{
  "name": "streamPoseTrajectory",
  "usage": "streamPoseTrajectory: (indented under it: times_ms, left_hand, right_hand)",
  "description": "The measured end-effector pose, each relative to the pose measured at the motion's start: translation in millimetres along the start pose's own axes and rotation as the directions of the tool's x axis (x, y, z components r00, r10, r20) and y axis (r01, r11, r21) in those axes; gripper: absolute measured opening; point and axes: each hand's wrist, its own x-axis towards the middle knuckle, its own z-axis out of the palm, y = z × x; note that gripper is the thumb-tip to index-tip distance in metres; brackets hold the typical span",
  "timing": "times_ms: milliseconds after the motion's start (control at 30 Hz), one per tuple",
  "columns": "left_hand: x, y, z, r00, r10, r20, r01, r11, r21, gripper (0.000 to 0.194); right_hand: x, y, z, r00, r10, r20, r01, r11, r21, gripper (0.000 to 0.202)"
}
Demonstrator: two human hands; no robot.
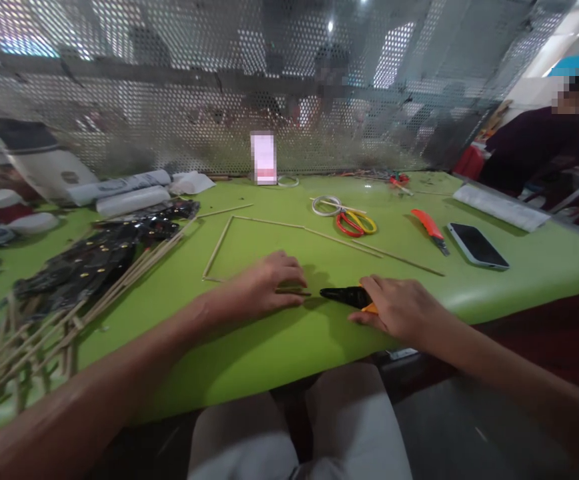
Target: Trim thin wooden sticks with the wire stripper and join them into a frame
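My left hand (269, 283) is closed around a thin tan stick (294, 291), whose free end points right. My right hand (404, 307) grips pliers (342, 295) with black jaws and orange handles. The jaw tips lie just right of the stick's end, a small gap apart. Behind my left hand, a thin stick frame (217, 248) lies on the table, bent at corners into an angular outline; its lower side runs under my left hand. Its far side reaches right to overlapping thin ends.
On the green table (249, 360) lie scissors (354, 223), a white ring (326, 205), a red-orange cutter (429, 230) and a phone (478, 245). A bundle of sticks (119, 283) and a black item (99, 257) occupy the left. A perforated screen (209, 100) stands behind; a person (539, 147) sits right.
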Motion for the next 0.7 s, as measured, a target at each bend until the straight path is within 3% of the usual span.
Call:
streamPoseTrajectory:
  times_ms: [133, 267, 367, 533, 700]
  left_hand:
    - [1, -10, 5.8, 0.991, -0.133, 0.024, 0.135, 0.985, -0.107, 0.015]
    - [2, -12, 8.0, 0.990, -0.138, 0.025, 0.140, 0.981, -0.137, 0.017]
    - [1, -13, 7.6, 0.990, -0.140, 0.018, 0.141, 0.985, -0.104, 0.017]
    - [-3, -5, 4.0, 0.960, -0.275, 0.043, 0.279, 0.948, -0.151, 0.011]
    - [-4, 4, 5.6, 0.959, -0.282, -0.035, 0.270, 0.944, -0.190, 0.009]
  right_hand:
    - [0, -3, 0, 0.999, -0.028, 0.047, 0.034, 0.991, -0.127, 0.058]
    - [5, -4, -2, 0.996, -0.057, 0.062, 0.064, 0.990, -0.123, 0.056]
    - [7, 1, -1, 0.997, -0.067, 0.032, 0.069, 0.996, -0.064, 0.055]
    - [9, 9, 3, 0.993, -0.096, -0.062, 0.097, 0.995, 0.011, 0.058]
    - [12, 12, 10, 0.981, -0.139, -0.135, 0.146, 0.988, 0.041, 0.060]
